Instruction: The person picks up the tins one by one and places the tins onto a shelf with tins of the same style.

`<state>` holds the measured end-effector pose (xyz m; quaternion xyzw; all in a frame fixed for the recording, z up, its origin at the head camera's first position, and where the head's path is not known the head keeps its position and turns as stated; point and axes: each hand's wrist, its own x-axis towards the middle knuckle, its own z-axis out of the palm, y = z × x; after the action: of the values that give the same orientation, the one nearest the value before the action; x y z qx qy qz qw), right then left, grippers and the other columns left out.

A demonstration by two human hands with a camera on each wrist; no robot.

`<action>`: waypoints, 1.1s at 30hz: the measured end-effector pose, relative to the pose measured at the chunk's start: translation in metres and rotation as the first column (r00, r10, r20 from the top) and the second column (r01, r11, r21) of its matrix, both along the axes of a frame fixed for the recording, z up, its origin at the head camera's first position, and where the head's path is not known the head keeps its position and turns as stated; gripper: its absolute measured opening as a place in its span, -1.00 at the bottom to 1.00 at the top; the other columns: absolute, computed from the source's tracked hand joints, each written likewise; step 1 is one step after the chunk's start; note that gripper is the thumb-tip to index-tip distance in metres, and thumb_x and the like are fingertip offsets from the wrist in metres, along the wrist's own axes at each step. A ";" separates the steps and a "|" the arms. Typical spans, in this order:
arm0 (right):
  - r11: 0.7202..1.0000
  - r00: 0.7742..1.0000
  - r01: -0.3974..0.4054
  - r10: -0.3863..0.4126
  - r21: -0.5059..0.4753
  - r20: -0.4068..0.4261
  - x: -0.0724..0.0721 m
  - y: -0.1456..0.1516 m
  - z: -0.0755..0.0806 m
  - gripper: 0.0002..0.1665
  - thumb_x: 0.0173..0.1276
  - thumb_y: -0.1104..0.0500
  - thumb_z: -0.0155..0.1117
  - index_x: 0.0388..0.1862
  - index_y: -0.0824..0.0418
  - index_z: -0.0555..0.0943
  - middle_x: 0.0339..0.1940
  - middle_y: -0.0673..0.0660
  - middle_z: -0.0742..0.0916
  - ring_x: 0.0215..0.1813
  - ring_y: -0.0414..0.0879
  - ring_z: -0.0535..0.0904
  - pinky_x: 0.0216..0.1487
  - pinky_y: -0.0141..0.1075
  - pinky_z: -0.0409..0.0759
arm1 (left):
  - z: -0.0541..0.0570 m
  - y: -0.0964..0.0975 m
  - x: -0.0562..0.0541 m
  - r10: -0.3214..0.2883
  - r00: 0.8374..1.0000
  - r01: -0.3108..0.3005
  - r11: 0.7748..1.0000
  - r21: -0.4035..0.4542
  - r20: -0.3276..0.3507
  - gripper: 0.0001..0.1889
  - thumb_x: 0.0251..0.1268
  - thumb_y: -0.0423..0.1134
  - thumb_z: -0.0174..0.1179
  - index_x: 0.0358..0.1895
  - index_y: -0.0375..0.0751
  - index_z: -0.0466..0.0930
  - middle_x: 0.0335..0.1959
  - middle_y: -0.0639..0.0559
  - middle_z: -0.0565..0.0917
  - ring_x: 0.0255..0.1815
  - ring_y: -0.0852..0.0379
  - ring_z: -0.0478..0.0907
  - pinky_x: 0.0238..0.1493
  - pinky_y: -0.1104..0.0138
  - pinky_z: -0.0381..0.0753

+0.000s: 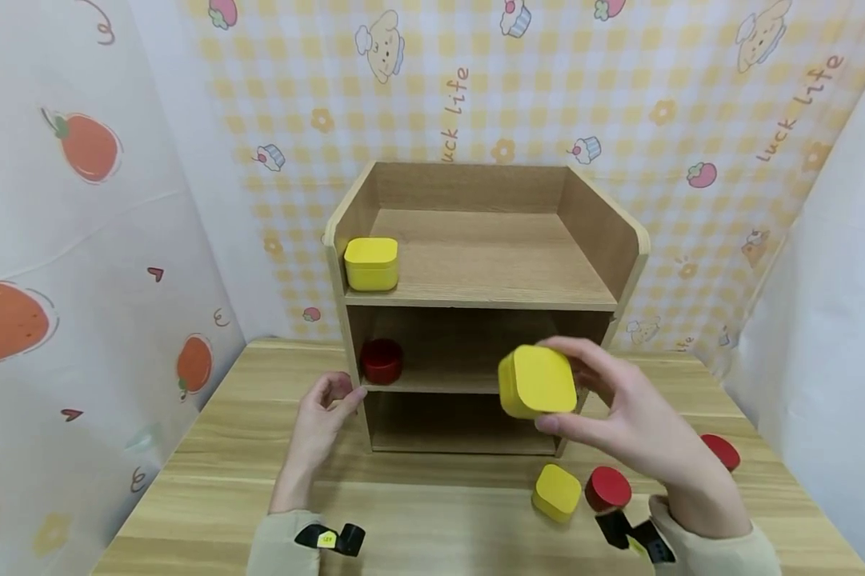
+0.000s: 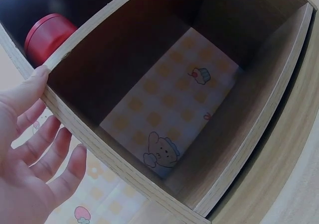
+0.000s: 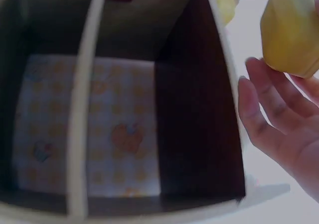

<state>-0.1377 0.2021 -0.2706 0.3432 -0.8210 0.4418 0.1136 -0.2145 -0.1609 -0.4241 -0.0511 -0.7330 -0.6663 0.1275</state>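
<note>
A small wooden shelf unit [image 1: 468,302] with three levels stands on the table. Beside its left panel is my left hand [image 1: 324,420]; in the left wrist view the thumb [image 2: 31,90] touches the front edge and the other fingers lie loosely bent along the outer side. My right hand [image 1: 630,400] pinches a yellow rounded-square box [image 1: 540,382] between thumb and fingers, tilted, in front of the shelf's right side. Another yellow box [image 1: 371,266] sits at the left of the top level. On the middle level, also at the left, is a round red box [image 1: 382,362].
A third yellow box [image 1: 557,492] and a round red box [image 1: 608,489] lie on the table [image 1: 432,520] in front of the shelf, to the right. Another red piece [image 1: 720,452] is partly hidden behind the right forearm. Patterned cloth walls surround the table.
</note>
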 end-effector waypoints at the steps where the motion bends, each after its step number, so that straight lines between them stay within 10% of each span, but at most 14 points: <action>1: 1.000 1.000 -0.010 0.009 -0.023 -0.008 -0.002 -0.004 0.005 -0.20 0.08 0.35 0.54 0.30 0.10 0.43 0.06 0.00 0.62 -0.09 -0.10 0.60 0.02 -0.40 0.55 | 0.000 0.000 0.000 -0.001 1.000 0.001 1.000 0.004 -0.001 -0.72 0.30 -0.32 0.30 -0.06 -0.39 0.46 -0.13 -0.07 0.51 -0.20 0.16 0.52 -0.26 0.36 0.61; 16: 0.982 0.988 -0.024 -0.005 -0.187 -0.154 -0.042 -0.053 0.053 -0.22 0.05 0.41 0.53 0.27 0.16 0.48 0.04 0.00 0.62 0.04 -0.07 0.55 0.13 -0.25 0.53 | 0.001 0.002 0.002 0.010 1.000 -0.009 0.999 0.043 -0.008 -0.75 0.27 -0.37 0.32 -0.11 -0.39 0.46 -0.22 -0.07 0.53 -0.26 0.14 0.51 -0.32 0.41 0.59; 33: 0.982 0.979 0.116 -0.088 0.147 -0.185 -0.102 -0.079 0.069 -0.22 0.12 -0.02 0.55 0.25 0.21 0.46 -0.10 0.12 0.64 -0.16 -0.02 0.63 -0.08 -0.18 0.62 | -0.001 0.000 0.001 -0.004 1.000 0.004 1.000 0.031 -0.013 -0.71 0.25 -0.35 0.34 -0.09 -0.37 0.46 -0.19 -0.04 0.53 -0.25 0.18 0.52 -0.33 0.41 0.58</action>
<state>-0.2398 0.1236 -0.2018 0.3463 -0.8564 0.3371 0.1816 -0.2133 -0.1608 -0.4247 -0.0550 -0.7216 -0.6774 0.1319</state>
